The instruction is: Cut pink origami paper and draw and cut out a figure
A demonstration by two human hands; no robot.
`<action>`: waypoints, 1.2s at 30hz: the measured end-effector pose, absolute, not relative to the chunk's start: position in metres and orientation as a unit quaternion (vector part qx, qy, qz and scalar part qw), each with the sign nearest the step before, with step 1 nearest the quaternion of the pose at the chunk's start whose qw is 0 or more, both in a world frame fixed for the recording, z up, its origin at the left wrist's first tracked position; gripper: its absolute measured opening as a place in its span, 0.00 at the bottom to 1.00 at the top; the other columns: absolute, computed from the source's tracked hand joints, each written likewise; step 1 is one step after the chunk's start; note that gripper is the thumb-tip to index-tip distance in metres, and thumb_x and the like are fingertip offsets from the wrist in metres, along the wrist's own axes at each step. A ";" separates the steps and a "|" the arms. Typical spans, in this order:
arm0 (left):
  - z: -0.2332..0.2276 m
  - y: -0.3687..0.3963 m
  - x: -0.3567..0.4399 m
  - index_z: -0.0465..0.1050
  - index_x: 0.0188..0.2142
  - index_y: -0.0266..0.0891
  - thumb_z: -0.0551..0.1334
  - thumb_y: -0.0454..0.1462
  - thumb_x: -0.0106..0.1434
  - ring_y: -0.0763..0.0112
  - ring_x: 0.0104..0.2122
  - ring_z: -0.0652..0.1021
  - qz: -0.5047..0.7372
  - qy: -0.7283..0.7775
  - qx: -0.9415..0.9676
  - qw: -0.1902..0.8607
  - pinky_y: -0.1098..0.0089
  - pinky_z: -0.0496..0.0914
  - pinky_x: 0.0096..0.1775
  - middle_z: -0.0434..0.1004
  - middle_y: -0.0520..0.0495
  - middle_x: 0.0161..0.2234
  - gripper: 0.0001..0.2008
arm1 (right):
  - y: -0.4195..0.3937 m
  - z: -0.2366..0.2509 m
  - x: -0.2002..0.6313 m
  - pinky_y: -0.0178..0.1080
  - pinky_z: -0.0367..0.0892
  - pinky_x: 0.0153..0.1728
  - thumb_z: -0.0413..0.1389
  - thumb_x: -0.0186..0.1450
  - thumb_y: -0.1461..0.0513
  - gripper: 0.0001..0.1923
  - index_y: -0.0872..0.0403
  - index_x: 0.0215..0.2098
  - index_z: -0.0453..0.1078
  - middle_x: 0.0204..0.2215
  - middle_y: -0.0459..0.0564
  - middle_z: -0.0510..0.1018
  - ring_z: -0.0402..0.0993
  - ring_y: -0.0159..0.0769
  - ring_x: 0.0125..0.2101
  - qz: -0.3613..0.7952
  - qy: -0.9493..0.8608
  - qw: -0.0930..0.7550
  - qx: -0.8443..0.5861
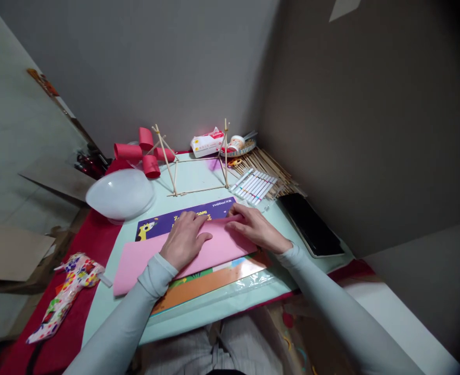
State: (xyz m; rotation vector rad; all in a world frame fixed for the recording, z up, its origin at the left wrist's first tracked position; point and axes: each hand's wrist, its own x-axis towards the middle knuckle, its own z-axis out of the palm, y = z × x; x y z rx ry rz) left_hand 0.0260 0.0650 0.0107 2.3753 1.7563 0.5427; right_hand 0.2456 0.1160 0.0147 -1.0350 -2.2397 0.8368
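A sheet of pink paper [144,260] lies slanted over a purple and orange origami book [214,286]. My left hand [185,237] rests flat on the paper, thumb spread and fingers stretched toward its far edge. At the right part of that edge, my right hand [255,226] pinches the paper between thumb and bent fingers, where the edge looks folded or rolled over. Parts of the book's cover and its printed title are hidden under the paper and my hands.
Behind the book stands a wooden stick frame [201,190]. Red paper tubes [128,151] and a white bowl-like object [118,195] sit left. Rightward are several markers [255,185], a bundle of sticks [277,169] and a black tablet-like slab [311,224]. A floral-patterned glue gun [72,286] lies front left.
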 end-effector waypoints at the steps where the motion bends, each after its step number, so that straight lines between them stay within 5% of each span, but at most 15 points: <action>1: 0.011 0.067 0.024 0.75 0.46 0.38 0.62 0.38 0.66 0.57 0.42 0.75 0.194 0.579 0.788 0.080 0.60 0.69 0.44 0.76 0.43 0.39 0.10 | 0.116 0.013 0.246 0.36 0.61 0.36 0.56 0.68 0.58 0.07 0.54 0.38 0.67 0.32 0.45 0.71 0.67 0.36 0.34 0.334 -0.813 0.287 -0.382; 9: 0.011 0.068 0.020 0.69 0.31 0.41 0.51 0.38 0.72 0.65 0.32 0.75 0.268 0.551 0.785 0.095 0.67 0.67 0.35 0.73 0.49 0.30 0.14 | 0.113 0.007 0.239 0.35 0.65 0.34 0.57 0.65 0.57 0.09 0.55 0.35 0.68 0.32 0.46 0.74 0.69 0.34 0.33 0.490 -0.682 0.401 -0.365; 19: -0.001 0.064 0.024 0.71 0.36 0.40 0.50 0.35 0.72 0.64 0.32 0.72 0.316 0.552 0.771 0.032 0.64 0.64 0.36 0.69 0.48 0.31 0.12 | 0.109 0.006 0.233 0.34 0.66 0.30 0.64 0.58 0.57 0.17 0.55 0.44 0.70 0.30 0.43 0.74 0.70 0.31 0.29 0.552 -0.573 0.472 -0.379; 29: 0.011 0.058 0.025 0.75 0.51 0.37 0.54 0.31 0.71 0.69 0.37 0.79 0.381 0.495 0.781 0.026 0.70 0.71 0.41 0.80 0.46 0.39 0.14 | 0.105 0.011 0.234 0.34 0.71 0.31 0.68 0.54 0.54 0.19 0.55 0.37 0.72 0.32 0.46 0.79 0.75 0.32 0.29 0.608 -0.516 0.484 -0.359; 36: 0.014 0.054 0.023 0.75 0.52 0.35 0.50 0.24 0.68 0.68 0.45 0.80 0.379 0.474 0.794 0.028 0.70 0.71 0.47 0.81 0.44 0.45 0.20 | 0.105 0.014 0.234 0.34 0.71 0.32 0.70 0.52 0.54 0.18 0.55 0.32 0.73 0.30 0.45 0.79 0.74 0.32 0.29 0.580 -0.529 0.500 -0.365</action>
